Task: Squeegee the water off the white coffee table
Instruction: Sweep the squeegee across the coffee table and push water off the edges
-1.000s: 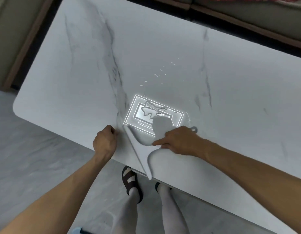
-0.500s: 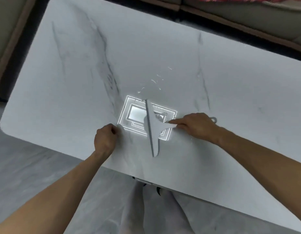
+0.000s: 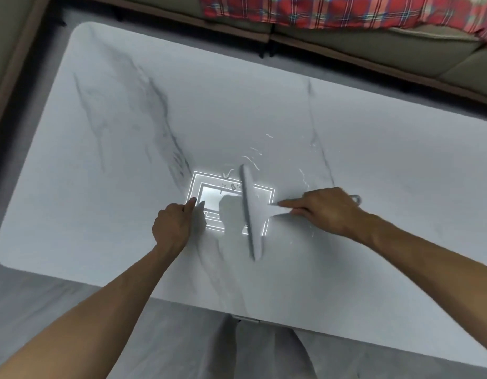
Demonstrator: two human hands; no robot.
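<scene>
The squeegee (image 3: 252, 214) lies on the white desk (image 3: 122, 127), just right of centre and toward the near edge. Its blade runs roughly front to back, with the rubber edge in contact with the surface. The handle extends to the right from the blade's middle.

The right grip (image 3: 327, 212) (the person's right hand) is closed around the handle. The index finger (image 3: 287, 205) is laid straight along the handle, pointing at the blade. A small loop at the handle's end shows past the knuckles.

The left grip (image 3: 172, 225) holds nothing. Its fingers are curled under, one digit points forward, and the hand rests on the desk left of the blade, apart from it.

Water (image 3: 251, 157) remains as thin streaks and droplets beyond the blade's far tip and to its right, near the right grip. A bright rectangular reflection (image 3: 209, 196) sits on the surface between the left grip and the blade.

Behind the desk stands a sofa (image 3: 373, 45) with a plaid cloth (image 3: 318, 12) on it. The floor (image 3: 31, 305) is grey.
</scene>
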